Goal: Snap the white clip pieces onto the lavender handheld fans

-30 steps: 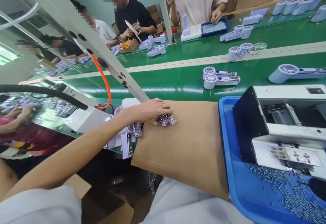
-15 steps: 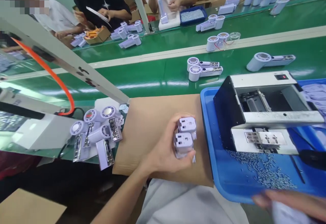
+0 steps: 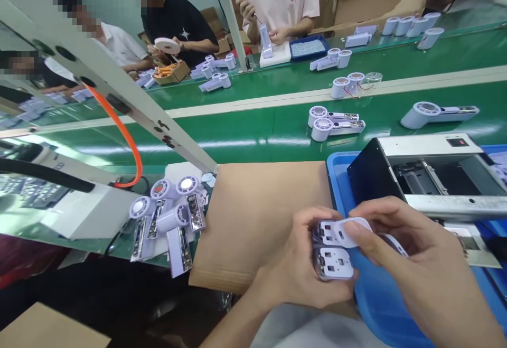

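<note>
My left hand [image 3: 293,266] is wrapped around two lavender handheld fans [image 3: 336,264], stacked one above the other with their slotted handle ends facing me. Between the thumb and fingers of my right hand [image 3: 415,255] is a small lavender plastic cover [image 3: 358,225]. It overlaps the end of the upper fan; whether it is seated there I cannot tell. A second pale piece [image 3: 396,244] shows inside my right hand, partly covered by the fingers. The heads of both held fans are hidden.
A cardboard sheet [image 3: 261,216] lies below my hands. Half-assembled fans [image 3: 166,221] with bare circuit boards are piled at left. At right, a blue tray [image 3: 336,174] holds a metal-framed machine [image 3: 431,144]. Across the green belt [image 3: 253,147], co-workers handle parts.
My right hand has come in from the lower right, bringing the cover to the upper fan. My left hand has shifted right with both fans, toward the tray. The view has swung slightly.
</note>
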`<action>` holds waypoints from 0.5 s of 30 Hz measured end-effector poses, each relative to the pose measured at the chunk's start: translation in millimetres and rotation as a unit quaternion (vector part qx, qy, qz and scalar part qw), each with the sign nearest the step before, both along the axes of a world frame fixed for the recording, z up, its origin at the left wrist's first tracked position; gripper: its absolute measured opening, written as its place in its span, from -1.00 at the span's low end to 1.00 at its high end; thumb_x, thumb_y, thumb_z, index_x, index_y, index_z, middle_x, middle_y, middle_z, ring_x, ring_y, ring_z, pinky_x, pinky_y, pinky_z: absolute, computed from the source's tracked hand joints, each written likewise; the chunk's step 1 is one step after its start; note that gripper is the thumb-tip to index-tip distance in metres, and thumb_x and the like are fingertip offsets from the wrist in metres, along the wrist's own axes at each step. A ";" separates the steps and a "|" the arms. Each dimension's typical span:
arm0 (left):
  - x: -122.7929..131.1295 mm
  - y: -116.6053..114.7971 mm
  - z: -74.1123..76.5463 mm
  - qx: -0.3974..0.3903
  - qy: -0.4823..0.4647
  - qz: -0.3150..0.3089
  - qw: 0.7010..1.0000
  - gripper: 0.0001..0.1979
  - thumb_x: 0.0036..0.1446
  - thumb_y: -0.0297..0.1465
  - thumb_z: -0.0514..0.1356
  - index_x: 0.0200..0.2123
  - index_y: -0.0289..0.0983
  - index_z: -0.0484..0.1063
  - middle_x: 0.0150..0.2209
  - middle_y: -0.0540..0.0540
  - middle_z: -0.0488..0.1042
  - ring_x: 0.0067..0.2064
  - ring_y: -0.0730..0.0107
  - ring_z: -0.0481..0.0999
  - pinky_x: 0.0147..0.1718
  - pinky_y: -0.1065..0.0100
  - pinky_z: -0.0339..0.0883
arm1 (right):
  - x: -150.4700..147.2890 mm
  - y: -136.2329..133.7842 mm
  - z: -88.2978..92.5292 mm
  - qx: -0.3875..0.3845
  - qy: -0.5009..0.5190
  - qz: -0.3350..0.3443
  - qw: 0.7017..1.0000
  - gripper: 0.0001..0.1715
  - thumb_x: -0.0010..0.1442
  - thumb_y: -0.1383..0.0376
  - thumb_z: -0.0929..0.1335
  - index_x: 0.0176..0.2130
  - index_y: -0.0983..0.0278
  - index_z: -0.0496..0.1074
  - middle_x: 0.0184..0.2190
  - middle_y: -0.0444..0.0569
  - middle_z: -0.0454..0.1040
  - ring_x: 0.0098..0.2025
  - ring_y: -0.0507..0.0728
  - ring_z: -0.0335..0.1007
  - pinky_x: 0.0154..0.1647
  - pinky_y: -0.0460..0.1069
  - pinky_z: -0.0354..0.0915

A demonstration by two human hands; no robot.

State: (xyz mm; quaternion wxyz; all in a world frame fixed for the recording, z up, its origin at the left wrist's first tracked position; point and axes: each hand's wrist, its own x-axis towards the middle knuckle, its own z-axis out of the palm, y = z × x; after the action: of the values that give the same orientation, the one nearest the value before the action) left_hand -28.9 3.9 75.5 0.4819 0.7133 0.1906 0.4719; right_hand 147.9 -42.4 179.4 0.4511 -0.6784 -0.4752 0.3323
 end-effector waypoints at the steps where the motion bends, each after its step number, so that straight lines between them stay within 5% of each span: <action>1: 0.4 0.7 -4.1 0.011 -0.002 -0.004 1.000 0.11 0.07 -0.50 0.60 0.47 0.06 0.00 0.26 -0.21 0.46 0.15 0.05 0.71 0.07 0.05 0.73 | -3.6 -1.1 -2.0 -0.006 0.006 0.000 1.000 -0.40 0.47 -0.19 0.58 -0.14 0.28 0.56 -0.27 0.01 0.40 -0.31 0.09 0.33 -0.38 -0.14 0.39; 7: 7.6 1.4 -19.9 0.047 -0.011 0.001 0.999 0.22 -0.05 -0.45 0.70 0.43 0.09 -0.01 0.27 -0.20 0.42 0.24 -0.09 0.70 0.22 -0.20 0.67 | -13.4 -4.9 -10.4 -0.052 0.075 0.040 0.995 -0.37 0.48 -0.19 0.55 -0.16 0.30 0.42 -0.33 -0.10 0.25 -0.33 -0.02 0.27 -0.39 -0.26 0.31; 15: 8.1 10.4 -6.9 0.096 -0.016 0.022 0.995 0.06 0.09 -0.44 0.62 0.41 0.12 0.01 0.21 -0.13 0.43 0.12 0.09 0.67 0.08 -0.01 0.65 | -18.3 3.3 -7.0 0.002 0.054 0.016 0.998 -0.22 0.42 -0.31 0.63 -0.12 0.30 0.44 -0.35 -0.01 0.23 -0.28 0.15 0.34 -0.34 -0.10 0.43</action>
State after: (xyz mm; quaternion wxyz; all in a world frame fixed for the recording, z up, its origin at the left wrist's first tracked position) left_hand -20.8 14.3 68.6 0.4034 0.7443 0.1521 0.5100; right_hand 129.6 -39.0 172.4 0.4718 -0.6507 -0.4619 0.3749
